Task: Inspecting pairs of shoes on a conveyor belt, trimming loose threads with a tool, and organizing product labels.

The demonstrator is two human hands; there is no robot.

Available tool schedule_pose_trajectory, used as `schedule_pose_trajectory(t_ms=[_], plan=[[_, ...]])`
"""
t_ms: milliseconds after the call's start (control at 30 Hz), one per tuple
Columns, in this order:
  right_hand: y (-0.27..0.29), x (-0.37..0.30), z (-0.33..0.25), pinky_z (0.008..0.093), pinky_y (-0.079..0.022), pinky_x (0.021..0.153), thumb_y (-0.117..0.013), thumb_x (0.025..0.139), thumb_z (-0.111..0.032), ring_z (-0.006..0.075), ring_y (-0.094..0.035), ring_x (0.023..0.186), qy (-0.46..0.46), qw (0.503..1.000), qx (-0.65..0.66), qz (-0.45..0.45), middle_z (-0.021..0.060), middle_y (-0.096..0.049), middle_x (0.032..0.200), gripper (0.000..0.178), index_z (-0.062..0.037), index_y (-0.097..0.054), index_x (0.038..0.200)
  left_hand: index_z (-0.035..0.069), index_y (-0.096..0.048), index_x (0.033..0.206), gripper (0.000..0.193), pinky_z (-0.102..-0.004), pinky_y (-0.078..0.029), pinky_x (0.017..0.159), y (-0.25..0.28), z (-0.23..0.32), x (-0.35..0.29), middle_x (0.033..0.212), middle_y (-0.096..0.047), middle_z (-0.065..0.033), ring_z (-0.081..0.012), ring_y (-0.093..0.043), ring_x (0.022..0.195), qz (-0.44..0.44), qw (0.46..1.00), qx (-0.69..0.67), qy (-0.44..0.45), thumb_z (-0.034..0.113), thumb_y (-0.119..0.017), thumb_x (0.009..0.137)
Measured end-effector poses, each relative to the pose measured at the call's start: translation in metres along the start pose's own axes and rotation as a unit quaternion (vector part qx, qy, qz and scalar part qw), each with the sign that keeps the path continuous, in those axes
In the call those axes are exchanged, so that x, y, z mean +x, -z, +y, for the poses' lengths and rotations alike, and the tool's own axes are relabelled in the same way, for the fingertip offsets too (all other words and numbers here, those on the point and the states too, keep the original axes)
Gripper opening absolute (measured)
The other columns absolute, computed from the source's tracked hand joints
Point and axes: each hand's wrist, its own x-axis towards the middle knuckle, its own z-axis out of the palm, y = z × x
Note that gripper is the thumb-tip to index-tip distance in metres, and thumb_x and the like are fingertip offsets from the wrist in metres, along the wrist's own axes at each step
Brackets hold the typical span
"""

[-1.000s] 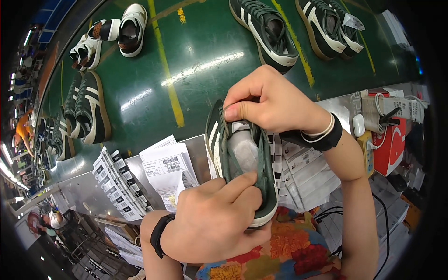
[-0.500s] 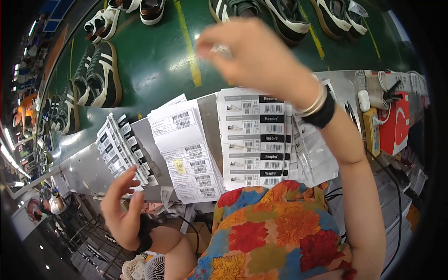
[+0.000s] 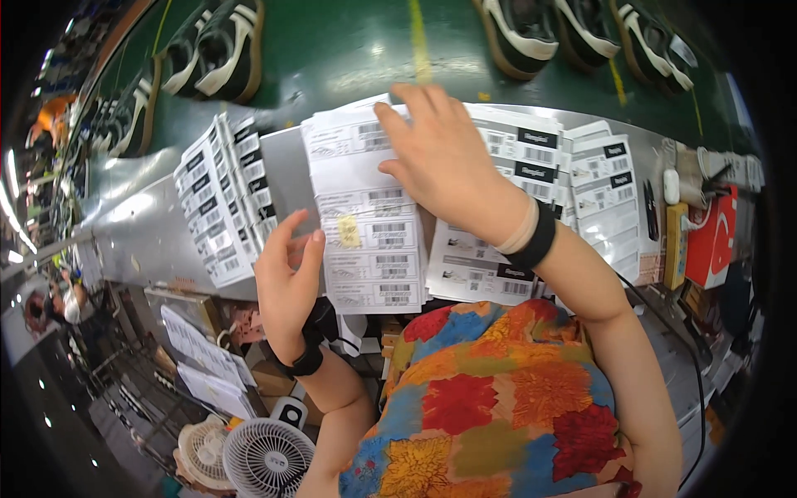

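My right hand (image 3: 442, 156) reaches over the upper right of a stack of white barcode label sheets (image 3: 332, 178), fingers spread and nothing visible in them; whether the fingertips touch the paper I cannot tell. A small yellow piece (image 3: 347, 231) sits on that stack. At the stack's left edge is my left hand (image 3: 290, 274), its thumb and fingers apart and empty. Partly under my right forearm lies a pile of label sheets with black blocks and shoe pictures (image 3: 477, 270). Another bundle of black-and-white label sheets (image 3: 217, 207) lies tilted on the left.
Dark sneakers with white stripes (image 3: 222, 51) stand on the green surface (image 3: 349, 62) beyond the metal table edge (image 3: 137, 236). More label sheets (image 3: 604, 195), a yellow power strip (image 3: 675, 245) and a red box (image 3: 711, 236) are at the right. A fan (image 3: 267, 456) stands low on the left.
My right hand has come down and back from above the green surface to the barcode sheets. My left hand has risen toward their left edge. The view has shifted.
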Motion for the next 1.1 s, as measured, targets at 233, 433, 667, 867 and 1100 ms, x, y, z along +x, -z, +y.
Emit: schedule_pose_trajectory(t_ms=[233,433,667,867,1100], plan=[[0.014,-0.04,-0.069,0.0379,-0.053,0.071,-0.066,0.072,-0.007,0.029,-0.058,0.094,0.138,0.884,0.359,-0.265,0.0129,-0.059,0.092,0.024,0.0017,-0.061,0.094,-0.003,-0.064,0.116,0.026,-0.0269,-0.05,0.082,0.042,0.036,-0.038,0.104,-0.07,-0.0104,-0.0131,-0.065,0.091,0.052,0.991,-0.117,-0.046,0.011,-0.061,0.094],[-0.04,-0.072,-0.13,0.0351,-0.046,0.073,-0.067,0.072,-0.013,0.0218,-0.056,0.091,0.261,0.881,0.323,-0.228,0.0067,-0.062,0.09,0.02,-0.006,-0.065,0.09,-0.007,-0.061,0.112,0.023,-0.0276,-0.049,0.082,0.062,0.05,-0.076,0.107,-0.069,-0.0168,-0.0171,-0.065,0.09,0.081,0.974,-0.168,-0.125,0.008,-0.057,0.095],[-0.02,-0.084,-0.122,0.0357,-0.041,0.077,-0.068,0.07,-0.021,0.0219,-0.057,0.086,0.323,0.871,0.244,-0.279,0.0033,-0.059,0.072,0.017,-0.007,-0.061,0.075,-0.006,-0.058,0.096,0.02,-0.0342,-0.052,0.073,0.081,0.021,-0.09,0.095,-0.067,-0.0245,-0.0253,-0.063,0.077,0.137,0.924,-0.263,-0.241,0.013,-0.052,0.092],[0.03,-0.045,-0.066,0.0413,-0.047,0.071,-0.068,0.072,-0.018,0.0308,-0.062,0.081,0.148,0.901,0.253,-0.319,0.0123,-0.064,0.084,0.023,-0.0034,-0.06,0.089,-0.007,-0.062,0.101,0.022,-0.0303,-0.052,0.076,0.087,0.001,-0.077,0.095,-0.068,-0.0168,-0.018,-0.063,0.085,0.192,0.953,-0.21,-0.104,0.012,-0.052,0.093],[0.033,0.013,-0.005,0.0465,-0.047,0.069,-0.057,0.086,-0.011,0.0391,-0.061,0.077,-0.041,0.913,0.326,-0.243,0.0195,-0.062,0.079,0.011,-0.0003,-0.057,0.088,-0.002,-0.065,0.106,0.025,-0.0272,-0.049,0.077,0.011,0.021,-0.013,0.095,-0.069,-0.0083,-0.0122,-0.062,0.084,0.013,0.978,-0.177,-0.11,0.006,-0.07,0.084]])
